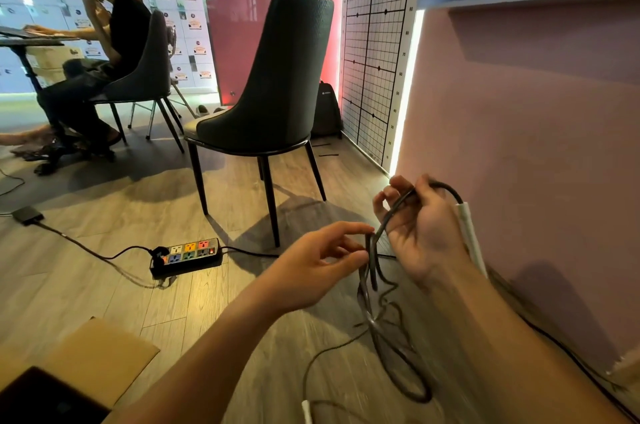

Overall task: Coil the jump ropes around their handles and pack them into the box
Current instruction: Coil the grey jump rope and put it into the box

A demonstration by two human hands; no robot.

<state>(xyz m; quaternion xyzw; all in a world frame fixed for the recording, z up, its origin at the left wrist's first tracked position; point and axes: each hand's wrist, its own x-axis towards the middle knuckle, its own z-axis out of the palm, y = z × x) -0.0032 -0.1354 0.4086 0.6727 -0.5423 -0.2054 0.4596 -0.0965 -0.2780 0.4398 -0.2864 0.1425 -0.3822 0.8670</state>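
Note:
A black jump rope (382, 337) with white handles hangs in loops between my hands above the wooden floor. My right hand (422, 233) grips the rope near one white handle (471, 236), which lies along my wrist. My left hand (322, 264) pinches a fold of the rope between thumb and fingers. The other white handle (306, 411) shows at the bottom edge, near the floor. The cardboard box (86, 361) stands open at the lower left, its inside dark.
A black chair (273, 94) stands ahead on the floor. A power strip (188, 255) with its cable lies left of my hands. A pink wall (536, 146) rises close on the right. A person sits on another chair at a desk, far left.

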